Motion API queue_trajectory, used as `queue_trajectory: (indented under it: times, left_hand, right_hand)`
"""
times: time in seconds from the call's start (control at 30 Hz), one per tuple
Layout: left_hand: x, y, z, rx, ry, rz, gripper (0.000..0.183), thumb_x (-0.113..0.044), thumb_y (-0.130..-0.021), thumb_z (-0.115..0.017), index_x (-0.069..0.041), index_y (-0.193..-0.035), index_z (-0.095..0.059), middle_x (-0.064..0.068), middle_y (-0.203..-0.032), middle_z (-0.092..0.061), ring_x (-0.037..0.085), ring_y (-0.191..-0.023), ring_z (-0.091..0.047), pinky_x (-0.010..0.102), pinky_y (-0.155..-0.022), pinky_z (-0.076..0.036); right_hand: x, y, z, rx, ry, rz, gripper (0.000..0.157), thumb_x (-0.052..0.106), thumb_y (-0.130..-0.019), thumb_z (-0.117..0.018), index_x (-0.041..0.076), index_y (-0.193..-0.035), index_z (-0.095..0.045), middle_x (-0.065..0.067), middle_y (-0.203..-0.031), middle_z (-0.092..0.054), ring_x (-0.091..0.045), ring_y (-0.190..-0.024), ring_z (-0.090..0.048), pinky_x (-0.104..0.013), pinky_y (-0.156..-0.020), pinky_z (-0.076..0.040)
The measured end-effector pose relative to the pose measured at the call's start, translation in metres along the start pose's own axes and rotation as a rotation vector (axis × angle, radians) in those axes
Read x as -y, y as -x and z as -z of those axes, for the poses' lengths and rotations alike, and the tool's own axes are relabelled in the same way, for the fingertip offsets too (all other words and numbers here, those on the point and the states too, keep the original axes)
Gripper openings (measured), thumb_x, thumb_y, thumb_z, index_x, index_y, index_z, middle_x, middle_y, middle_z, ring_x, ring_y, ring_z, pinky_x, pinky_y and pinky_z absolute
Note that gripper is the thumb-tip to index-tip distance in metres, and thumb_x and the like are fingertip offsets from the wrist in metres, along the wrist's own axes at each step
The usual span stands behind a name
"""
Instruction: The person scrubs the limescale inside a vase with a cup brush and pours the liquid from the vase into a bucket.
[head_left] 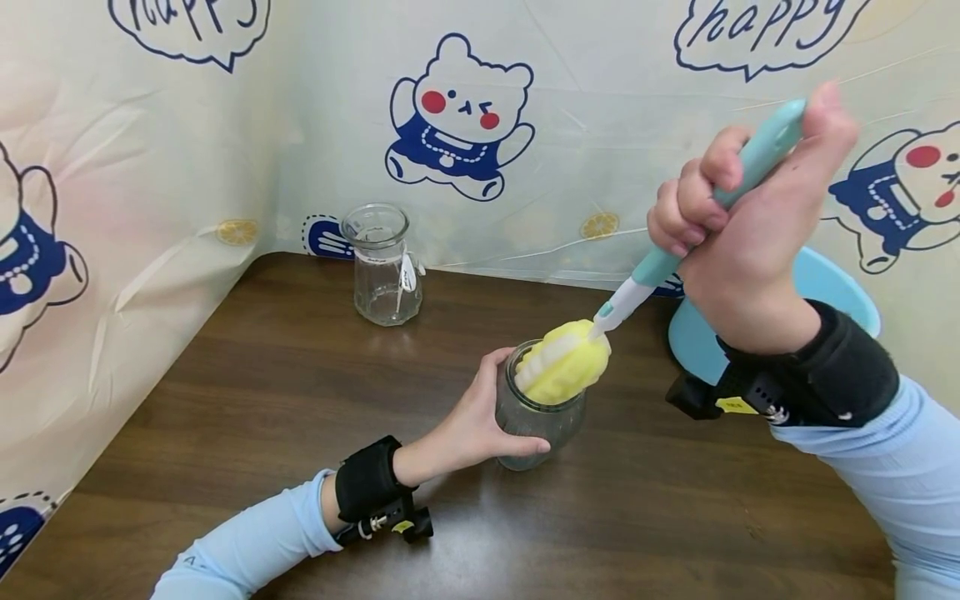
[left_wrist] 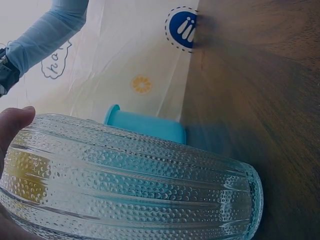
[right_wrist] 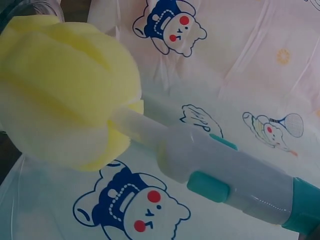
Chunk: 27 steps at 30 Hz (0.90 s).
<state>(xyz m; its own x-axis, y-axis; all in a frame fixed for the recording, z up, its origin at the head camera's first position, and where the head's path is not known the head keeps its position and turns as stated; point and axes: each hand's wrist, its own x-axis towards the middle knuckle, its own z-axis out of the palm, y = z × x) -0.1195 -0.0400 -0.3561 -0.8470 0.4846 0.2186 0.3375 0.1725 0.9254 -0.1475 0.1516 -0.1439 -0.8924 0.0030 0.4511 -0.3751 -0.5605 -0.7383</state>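
Two hands worked at one glass jar (head_left: 543, 425). The left hand (head_left: 480, 417) curled its thumb and fingers round the jar's side just below the rim, probably to steady it against the push of the brush (head_left: 654, 268). Whether the jar's base touched the table (head_left: 637, 517) could not be told. The right hand (head_left: 765, 217) was wrapped firmly round the brush's handle, likely set high so that the stem and sponge (head_left: 566, 362) stood free of the fingers.

The brush slanted down leftward from that fist, its yellow and white sponge well apart from the knuckles, partly inside the jar's mouth and partly above the rim. The left thumb lay across the glass, lower than the sponge. A second jar (head_left: 386, 287) stood apart at the back, and a blue bucket (head_left: 693, 346) stood behind the right wrist.
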Motion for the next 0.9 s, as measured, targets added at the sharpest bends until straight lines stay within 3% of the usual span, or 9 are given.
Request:
queue_trajectory:
  times: [0.17, 0.27, 0.4, 0.6, 0.9]
  left_hand:
    - [0.000, 0.001, 0.001, -0.003, -0.017, 0.000, 0.096, -0.018, -0.063, -0.083, -0.005, -0.134, -0.020, 0.010, -0.133, -0.034, 0.019, -0.118, -0.039, 0.040, -0.097, -0.034]
    - [0.000, 0.001, 0.001, -0.004, -0.030, 0.009, 0.097, -0.019, -0.063, -0.083, -0.005, -0.134, -0.019, 0.010, -0.133, -0.034, 0.019, -0.118, -0.039, 0.040, -0.097, -0.034]
    - [0.000, 0.000, 0.002, 0.010, -0.047, 0.003, 0.097, -0.020, -0.063, -0.083, -0.005, -0.135, -0.019, 0.013, -0.133, -0.034, 0.021, -0.118, -0.040, 0.041, -0.097, -0.034]
    - [0.001, -0.002, 0.000, 0.009, -0.053, -0.027, 0.097, -0.018, -0.061, -0.084, -0.004, -0.133, -0.021, 0.016, -0.131, -0.036, 0.026, -0.118, -0.041, 0.041, -0.097, -0.034]
    - [0.001, -0.002, 0.001, 0.007, -0.094, -0.047, 0.097, -0.020, -0.062, -0.084, -0.003, -0.132, -0.020, 0.015, -0.131, -0.037, 0.023, -0.118, -0.041, 0.038, -0.096, -0.036]
  right_hand:
    - [-0.012, 0.005, -0.010, 0.088, 0.073, 0.049, 0.058, 0.044, -0.095, -0.006, 0.012, -0.053, -0.029, 0.001, -0.041, -0.023, -0.009, -0.030, -0.032, -0.027, -0.035, -0.012]
    - [-0.021, 0.006, -0.013, 0.121, 0.008, -0.031, 0.058, 0.042, -0.095, -0.008, 0.011, -0.051, -0.029, 0.002, -0.037, -0.027, -0.011, -0.030, -0.029, -0.028, -0.034, -0.012]
    - [-0.033, 0.007, -0.013, 0.143, 0.060, -0.094, 0.057, 0.042, -0.095, -0.013, 0.014, -0.049, -0.032, 0.004, -0.036, -0.030, -0.012, -0.032, -0.023, -0.028, -0.034, -0.012]
    - [-0.055, 0.009, -0.003, 0.184, 0.246, -0.151, 0.054, 0.041, -0.095, -0.013, 0.016, -0.051, -0.031, 0.005, -0.039, -0.026, -0.014, -0.033, -0.021, -0.029, -0.034, -0.015]
    - [-0.069, 0.010, 0.009, 0.239, 0.226, -0.283, 0.055, 0.045, -0.098, -0.015, 0.013, -0.056, -0.033, 0.002, -0.042, -0.026, -0.016, -0.036, -0.021, -0.027, -0.037, -0.019]
